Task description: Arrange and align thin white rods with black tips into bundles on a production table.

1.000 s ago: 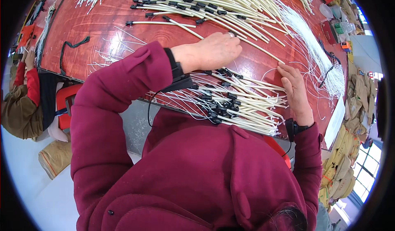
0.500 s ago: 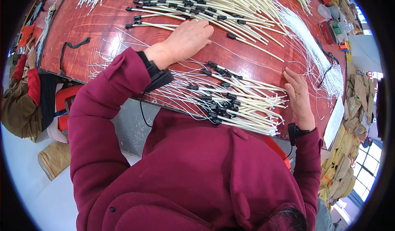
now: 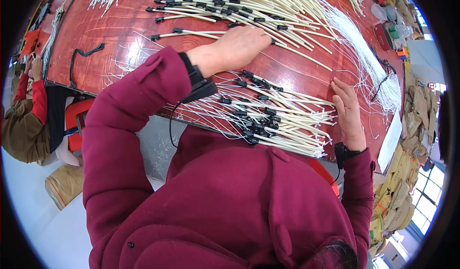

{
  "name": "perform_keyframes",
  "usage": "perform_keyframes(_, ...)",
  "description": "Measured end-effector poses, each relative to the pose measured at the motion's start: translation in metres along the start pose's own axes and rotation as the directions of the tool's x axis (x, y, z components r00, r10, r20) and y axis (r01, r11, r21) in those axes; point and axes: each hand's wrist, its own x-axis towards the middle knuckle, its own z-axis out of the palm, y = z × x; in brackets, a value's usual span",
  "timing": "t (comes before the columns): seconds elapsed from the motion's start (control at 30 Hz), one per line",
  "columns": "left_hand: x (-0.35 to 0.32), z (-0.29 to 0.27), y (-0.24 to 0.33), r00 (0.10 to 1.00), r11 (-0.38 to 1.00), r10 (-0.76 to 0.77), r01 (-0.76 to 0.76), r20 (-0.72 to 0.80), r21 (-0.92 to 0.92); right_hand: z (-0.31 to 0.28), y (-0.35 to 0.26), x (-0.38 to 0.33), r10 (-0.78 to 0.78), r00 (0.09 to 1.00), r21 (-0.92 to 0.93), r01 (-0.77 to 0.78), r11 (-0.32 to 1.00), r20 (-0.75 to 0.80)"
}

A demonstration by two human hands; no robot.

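My left hand (image 3: pixel 242 50) reaches over the far side of the red table, its back up and its fingers curled out of sight. It appears closed on cream tubes (image 3: pixel 201 33) with black clips at their left ends. Beyond it spreads a large heap of similar cream tubes (image 3: pixel 287 10). My right hand (image 3: pixel 349 111) rests open at the right, thumb apart from the fingers. Beside it, nearer me, lies a smaller pile of clipped tubes (image 3: pixel 292 120) with white threads trailing left. A thin white thread (image 3: pixel 297 68) runs between my hands.
A thick bundle of white threads (image 3: pixel 385 89) lies at the table's right, next to a white sheet (image 3: pixel 389 144). A dark cord (image 3: pixel 86 53) lies at the left. Another person (image 3: pixel 28 111) sits beyond the table's left edge. Sacks (image 3: pixel 397 187) are stacked at the right.
My left hand has moved right, and the two clipped tubes reaching under it have shifted right and slightly nearer me. My right hand has hardly moved.
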Motion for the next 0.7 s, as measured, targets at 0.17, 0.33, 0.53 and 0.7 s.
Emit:
perform_keyframes(0.17, 0.037, 0.024, 0.025, 0.989, 0.989, 0.146, -0.146, 0.036, 0.008, 0.003, -0.003, 0.007, -0.012, 1.0, 0.02, 0.012, 1.0, -0.004)
perform_keyframes(0.33, 0.087, 0.058, 0.059, 0.982, 0.979, 0.186, -0.183, 0.026, -0.089, 0.013, -0.03, 0.028, -0.097, 0.993, 0.016, 0.096, 0.995, 0.066)
perform_keyframes(0.53, 0.086, 0.041, 0.083, 0.993, 0.989, 0.106, -0.099, 0.057, -0.108, 0.029, -0.033, 0.029, -0.246, 0.964, -0.057, 0.241, 0.969, -0.098)
perform_keyframes(0.7, 0.028, -0.007, 0.048, 0.989, 0.998, -0.031, 0.038, -0.144, 0.046, 0.018, -0.019, 0.015, -0.128, 0.989, -0.06, 0.123, 0.991, -0.069)
